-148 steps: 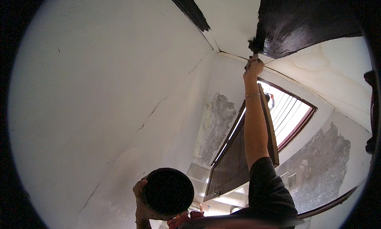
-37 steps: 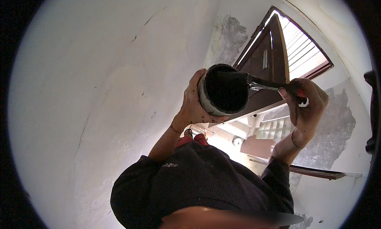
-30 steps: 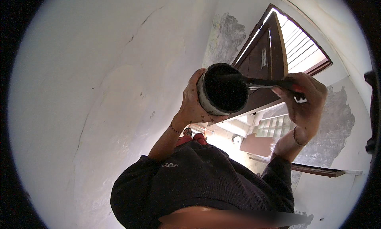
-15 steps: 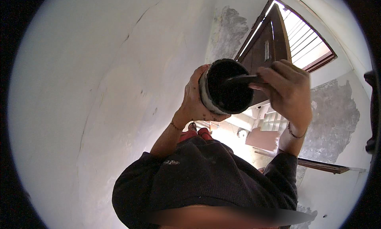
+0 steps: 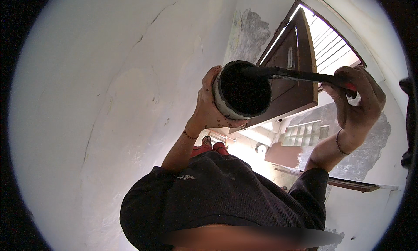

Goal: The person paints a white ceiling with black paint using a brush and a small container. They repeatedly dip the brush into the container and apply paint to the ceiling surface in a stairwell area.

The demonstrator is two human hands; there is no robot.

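My left hand (image 5: 206,106) is wrapped round the side and bottom of a round grey can (image 5: 242,89) tilted toward the camera, dark and paint-smeared inside, with dark specks on my fingers. My right hand (image 5: 355,103) grips a brush (image 5: 287,74) by the red and black end of its handle, out to the right of the can. The brush is coated black and lies across the can's upper rim, its head inside the mouth; the bristle tips are hard to make out in the dark.
A white cracked wall (image 5: 100,98) fills the left. Behind the can are an open brown wooden shutter (image 5: 296,46) and a barred window (image 5: 331,42). Grey patched plaster (image 5: 254,29), a wooden ledge (image 5: 352,183) and my sandalled foot (image 5: 207,141) also show.
About five seconds ago my right arm reached up to the black-painted area overhead; now it is down at the can. Since half a second ago my right hand has drawn rightward with the brush.
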